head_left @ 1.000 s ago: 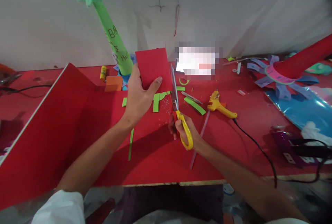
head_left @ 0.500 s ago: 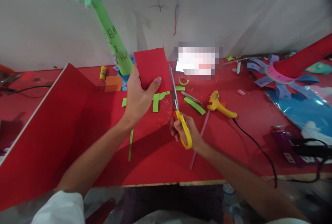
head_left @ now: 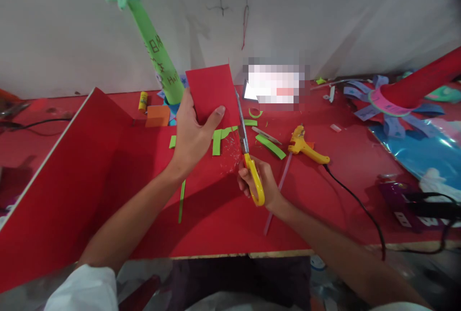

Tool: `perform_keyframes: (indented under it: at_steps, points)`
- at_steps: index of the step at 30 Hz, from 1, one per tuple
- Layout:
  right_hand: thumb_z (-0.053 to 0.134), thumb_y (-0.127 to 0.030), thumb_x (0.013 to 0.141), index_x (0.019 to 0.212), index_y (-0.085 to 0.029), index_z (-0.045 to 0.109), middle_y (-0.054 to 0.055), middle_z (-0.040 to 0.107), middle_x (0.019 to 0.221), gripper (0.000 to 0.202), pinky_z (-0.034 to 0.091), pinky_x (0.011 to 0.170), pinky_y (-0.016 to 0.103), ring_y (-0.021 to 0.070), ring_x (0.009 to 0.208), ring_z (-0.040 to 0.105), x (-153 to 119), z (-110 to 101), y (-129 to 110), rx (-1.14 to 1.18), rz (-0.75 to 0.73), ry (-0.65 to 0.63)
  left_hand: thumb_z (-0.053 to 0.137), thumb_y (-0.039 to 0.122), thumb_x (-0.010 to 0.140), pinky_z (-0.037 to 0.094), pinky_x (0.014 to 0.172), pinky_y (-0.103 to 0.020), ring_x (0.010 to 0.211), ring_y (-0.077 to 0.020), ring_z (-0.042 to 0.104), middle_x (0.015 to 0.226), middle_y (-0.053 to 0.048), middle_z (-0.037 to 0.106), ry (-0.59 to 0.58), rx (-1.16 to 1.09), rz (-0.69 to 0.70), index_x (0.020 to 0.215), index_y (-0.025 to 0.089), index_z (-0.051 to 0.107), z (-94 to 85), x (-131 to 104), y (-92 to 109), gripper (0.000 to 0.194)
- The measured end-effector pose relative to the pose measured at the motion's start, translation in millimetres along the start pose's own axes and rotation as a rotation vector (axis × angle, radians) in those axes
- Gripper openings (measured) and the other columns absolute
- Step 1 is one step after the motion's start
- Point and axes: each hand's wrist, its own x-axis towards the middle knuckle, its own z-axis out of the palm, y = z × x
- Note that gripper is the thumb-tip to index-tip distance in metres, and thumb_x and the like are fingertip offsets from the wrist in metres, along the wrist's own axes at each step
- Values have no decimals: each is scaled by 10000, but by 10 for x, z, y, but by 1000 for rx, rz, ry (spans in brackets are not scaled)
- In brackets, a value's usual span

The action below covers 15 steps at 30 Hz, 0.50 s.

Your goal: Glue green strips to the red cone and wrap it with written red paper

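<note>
My left hand (head_left: 196, 130) grips a red rectangular piece of card (head_left: 212, 92), its thumb flat on the front face. The card is held up above the table. Yellow-handled scissors (head_left: 255, 181) are in my right hand (head_left: 264, 181), fingers wrapped round the handles. Their blades point up and away, along the card's right edge. Below the hands lie green strips (head_left: 216, 143) and small pale scraps.
A yellow glue gun (head_left: 306, 146) with a black cord lies right. A large red board (head_left: 65, 181) leans up at left. Behind stand a green paper tube (head_left: 158, 56) and a glue stick (head_left: 143, 102). A red tube (head_left: 421, 82) and blue sheet (head_left: 414, 152) are at far right.
The scissors and my right hand have shifted very slightly, the handles a little to the left. My left hand stays in place, with the card's top edge slightly higher.
</note>
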Motion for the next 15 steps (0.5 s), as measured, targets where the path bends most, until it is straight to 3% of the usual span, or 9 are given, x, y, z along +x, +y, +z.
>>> perform_keyframes:
  at_steps: [9,15]
  points:
    - [613,-854,781,793,-236,450,-71,538,499,639,345,306,183,70,322,435,17,-3,50,26,-37,24,661,550,940,578,1058,-524,1218,-284,660,1312,-87,642,-14,2,-10,1330,314,484,-5,-6,-13,488]
    - [562,-876,795,884,-236,487,-69,522,604,651,396,376,190,73,429,437,68,27,98,99,-62,-30,618,560,962,570,1084,-514,1229,-263,653,1333,-73,632,-12,1,7,1348,346,483,-27,20,7,462]
